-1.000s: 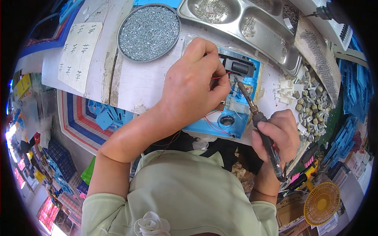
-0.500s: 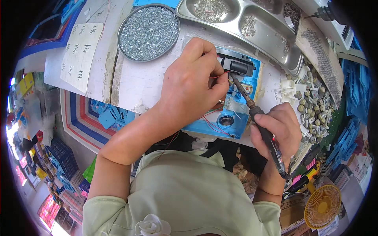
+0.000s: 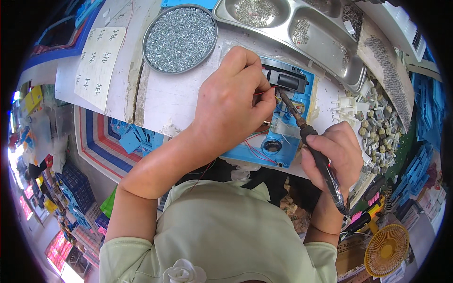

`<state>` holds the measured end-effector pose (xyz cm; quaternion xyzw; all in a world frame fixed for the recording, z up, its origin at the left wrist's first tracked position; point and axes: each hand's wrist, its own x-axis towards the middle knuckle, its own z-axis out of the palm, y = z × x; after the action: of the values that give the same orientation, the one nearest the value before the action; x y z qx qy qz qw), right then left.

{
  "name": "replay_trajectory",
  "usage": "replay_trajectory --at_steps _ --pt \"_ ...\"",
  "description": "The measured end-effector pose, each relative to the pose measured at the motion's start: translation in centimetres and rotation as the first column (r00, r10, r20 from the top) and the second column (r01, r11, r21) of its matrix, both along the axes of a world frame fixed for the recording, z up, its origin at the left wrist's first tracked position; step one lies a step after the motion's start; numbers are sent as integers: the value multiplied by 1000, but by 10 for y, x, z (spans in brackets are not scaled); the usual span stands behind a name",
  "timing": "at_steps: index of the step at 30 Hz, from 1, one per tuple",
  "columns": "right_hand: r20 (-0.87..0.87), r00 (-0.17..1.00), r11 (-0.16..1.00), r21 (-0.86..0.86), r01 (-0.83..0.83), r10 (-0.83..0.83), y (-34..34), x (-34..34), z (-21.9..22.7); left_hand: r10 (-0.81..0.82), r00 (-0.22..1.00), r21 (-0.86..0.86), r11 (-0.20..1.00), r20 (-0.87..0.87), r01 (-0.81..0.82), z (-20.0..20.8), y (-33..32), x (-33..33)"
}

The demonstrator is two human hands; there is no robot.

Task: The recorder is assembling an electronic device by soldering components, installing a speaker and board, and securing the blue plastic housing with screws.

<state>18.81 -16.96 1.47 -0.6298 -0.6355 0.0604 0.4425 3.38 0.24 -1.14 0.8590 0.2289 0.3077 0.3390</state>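
Note:
An open blue plastic housing (image 3: 239,152) lies on the worktable, with a black rectangular part (image 3: 289,82), a round black-rimmed part (image 3: 272,146) and loose red wires (image 3: 256,152) inside. Over its left side, my left hand (image 3: 231,96) pinches a thin red wire (image 3: 272,88) between thumb and fingers, just below the black part. My right hand (image 3: 340,153) grips a soldering iron (image 3: 317,158) by its black handle. The iron's dark tip points up and left to the wire end by my left fingertips; whether they touch is hard to see. My left hand covers part of the housing.
Beyond the housing sits a steel compartment tray (image 3: 325,60) with small metal parts. A round dish of screws (image 3: 179,40) stands far left, beside a marked paper sheet (image 3: 99,66). White and metal pieces (image 3: 377,127) are heaped on the right. A yellow fan (image 3: 387,250) is lower right.
Both hands keep nearly the same pose, the iron's tip still by the red wire. The whole view has shifted very slightly.

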Motion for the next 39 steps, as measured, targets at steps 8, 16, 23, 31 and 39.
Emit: replay_trajectory --at_steps 8,16,23,31,39 --pt "-3 1000 1000 7 10 -10 0 0 1 7 1000 -14 1000 -29 -8 4 -2 1" --pt "-11 1000 1000 11 22 -22 -1 -1 1 22 999 -33 999 -45 -23 3 -4 0" --pt "-14 999 999 14 34 -33 -4 -1 0 28 999 -30 999 -39 -29 3 -5 0" --pt "-11 999 999 -5 45 -45 -16 1 6 33 998 -32 999 -50 -35 3 -5 0" --pt "-30 998 999 -6 46 -46 -24 1 8 37 998 -58 998 -48 -40 3 -6 0"
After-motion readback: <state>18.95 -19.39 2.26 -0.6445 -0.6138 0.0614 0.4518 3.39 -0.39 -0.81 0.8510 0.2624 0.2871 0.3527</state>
